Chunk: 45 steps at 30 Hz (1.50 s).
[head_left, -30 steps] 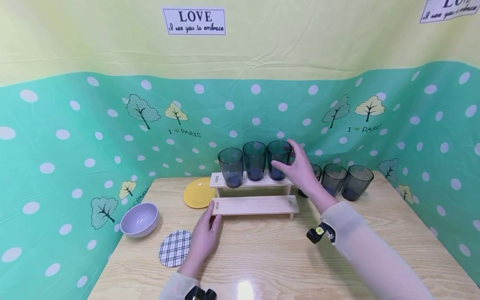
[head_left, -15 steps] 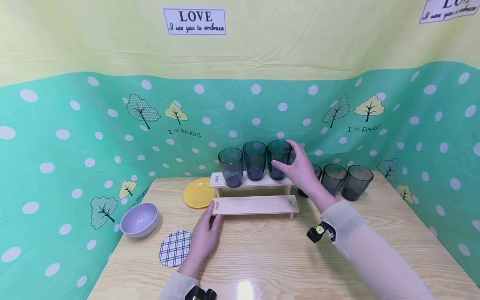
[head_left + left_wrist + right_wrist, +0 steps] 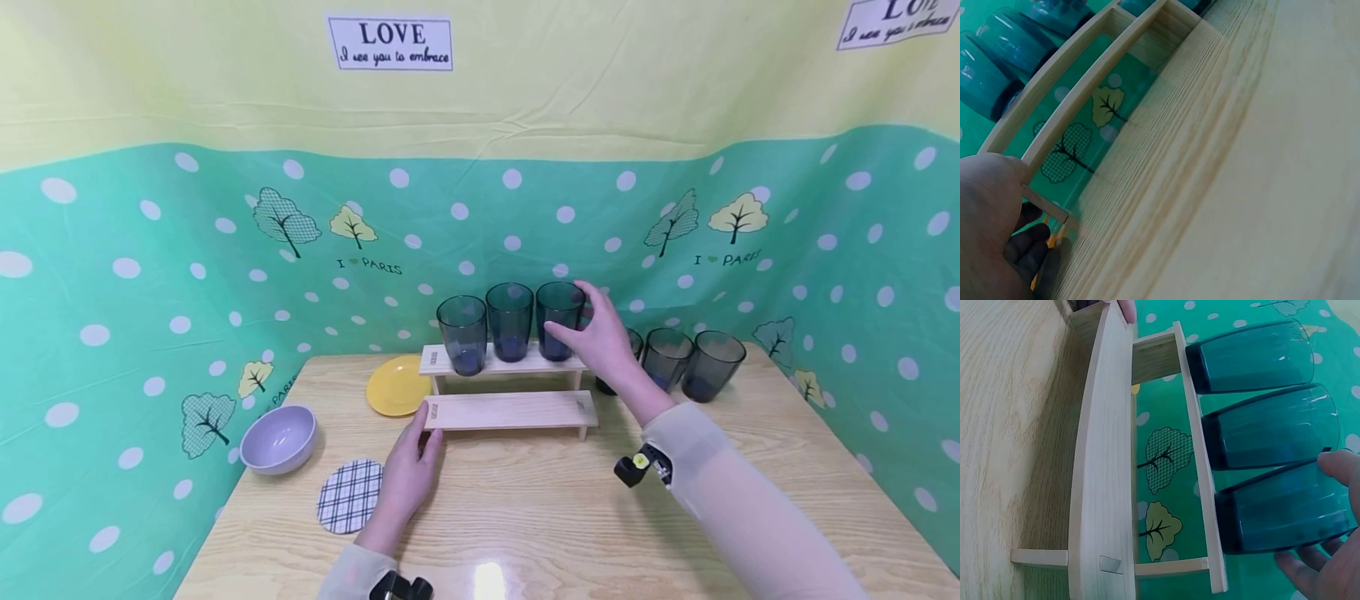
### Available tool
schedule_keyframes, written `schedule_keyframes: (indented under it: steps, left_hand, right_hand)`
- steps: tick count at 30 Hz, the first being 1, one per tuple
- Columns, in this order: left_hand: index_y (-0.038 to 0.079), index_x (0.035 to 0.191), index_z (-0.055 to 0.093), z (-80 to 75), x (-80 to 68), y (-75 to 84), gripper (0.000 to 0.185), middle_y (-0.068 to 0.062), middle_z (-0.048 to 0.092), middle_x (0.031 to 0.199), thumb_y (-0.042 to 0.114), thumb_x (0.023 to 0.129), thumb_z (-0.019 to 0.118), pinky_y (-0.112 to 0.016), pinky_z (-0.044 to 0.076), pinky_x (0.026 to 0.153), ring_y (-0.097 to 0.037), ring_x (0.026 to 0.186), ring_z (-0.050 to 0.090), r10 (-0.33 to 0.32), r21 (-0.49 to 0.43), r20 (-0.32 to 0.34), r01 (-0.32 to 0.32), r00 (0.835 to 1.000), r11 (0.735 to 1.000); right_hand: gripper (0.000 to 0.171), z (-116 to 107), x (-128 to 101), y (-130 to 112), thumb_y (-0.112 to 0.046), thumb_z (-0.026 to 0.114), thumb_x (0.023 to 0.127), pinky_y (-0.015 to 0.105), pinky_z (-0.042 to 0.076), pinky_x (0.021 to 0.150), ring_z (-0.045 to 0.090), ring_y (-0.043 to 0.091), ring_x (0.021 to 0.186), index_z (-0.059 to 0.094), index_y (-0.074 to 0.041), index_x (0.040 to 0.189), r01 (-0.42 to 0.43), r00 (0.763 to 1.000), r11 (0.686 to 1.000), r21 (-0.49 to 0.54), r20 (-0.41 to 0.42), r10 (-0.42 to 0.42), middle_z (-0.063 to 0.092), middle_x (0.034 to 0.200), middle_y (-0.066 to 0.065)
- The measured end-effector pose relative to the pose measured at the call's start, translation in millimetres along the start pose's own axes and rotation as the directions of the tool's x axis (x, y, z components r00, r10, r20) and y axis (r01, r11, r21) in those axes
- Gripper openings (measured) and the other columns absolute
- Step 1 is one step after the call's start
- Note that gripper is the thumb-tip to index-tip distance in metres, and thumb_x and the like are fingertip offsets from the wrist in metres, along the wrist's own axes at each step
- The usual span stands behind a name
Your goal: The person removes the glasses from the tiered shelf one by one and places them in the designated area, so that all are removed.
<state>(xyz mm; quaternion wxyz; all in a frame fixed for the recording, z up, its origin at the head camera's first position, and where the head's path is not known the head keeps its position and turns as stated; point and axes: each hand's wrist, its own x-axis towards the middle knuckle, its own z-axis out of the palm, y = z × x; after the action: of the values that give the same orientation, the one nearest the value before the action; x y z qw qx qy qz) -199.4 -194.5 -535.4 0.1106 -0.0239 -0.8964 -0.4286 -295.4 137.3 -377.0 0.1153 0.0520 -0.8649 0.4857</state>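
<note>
Three glasses (image 3: 510,321) on rack (image 3: 510,410) top step, three glasses (image 3: 686,360) right, plate (image 3: 393,386) left

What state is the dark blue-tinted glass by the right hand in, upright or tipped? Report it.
Upright: the dark blue-tinted glass stands base-down on the two-tier wooden rack's top shelf, rim upward, right hand around it.

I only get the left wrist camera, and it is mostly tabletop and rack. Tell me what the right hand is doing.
Observer: The right hand is cupped around the rightmost glass of the three on the top step of the rack. I cannot tell whether it grips.
Operator: Count the glasses off the rack.
Observer: Three spare glasses stand on the table right of the rack, one partly behind the right hand.
Operator: Name what lies left of the left hand.
Observer: A checked coaster lies flat just left of the left hand.
</note>
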Motion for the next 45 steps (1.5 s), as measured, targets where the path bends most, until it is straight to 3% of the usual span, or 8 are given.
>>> schedule_keyframes:
  steps: [22,32,45]
  left_hand:
    - [0.013,0.175,0.032,0.7,1.2,-0.7,0.064,-0.014,0.038,0.176,0.032,0.119,0.054,-0.057,0.032,0.131,-0.038,0.160,0.037,-0.021,-0.011,0.013,0.021,1.000,1.000]
    - [0.013,0.175,0.032,1.8,1.9,-3.5,0.064,-0.015,0.039,0.175,0.032,0.118,0.054,-0.058,0.032,0.131,-0.039,0.160,0.038,-0.013,-0.007,0.010,0.013,1.000,1.000]
    - [0.014,0.175,0.032,2.6,1.5,-4.0,0.064,-0.015,0.040,0.175,0.033,0.118,0.055,-0.058,0.033,0.130,-0.038,0.159,0.039,-0.012,-0.012,0.006,0.012,1.000,1.000]
  right_hand:
    - [0.097,-16.0,-21.9,-5.8,-0.043,0.088,0.097,0.062,0.055,0.111,0.057,0.046,0.140,0.034,-0.021,0.174,0.003,1.000,1.000,0.025,-0.007,-0.003,0.029,0.178,0.016]
    - [0.098,-34.3,-47.0,-13.7,-0.041,0.091,0.095,0.056,0.050,0.120,0.044,0.041,0.154,0.036,-0.022,0.174,0.016,1.000,0.997,0.069,-0.004,-0.016,0.031,0.177,0.010]
    - [0.096,-64.5,-80.0,-2.6,-0.043,0.091,0.094,0.063,0.053,0.112,0.051,0.043,0.145,0.039,-0.019,0.172,0.036,0.998,0.998,-0.057,-0.044,-0.039,0.039,0.172,0.019]
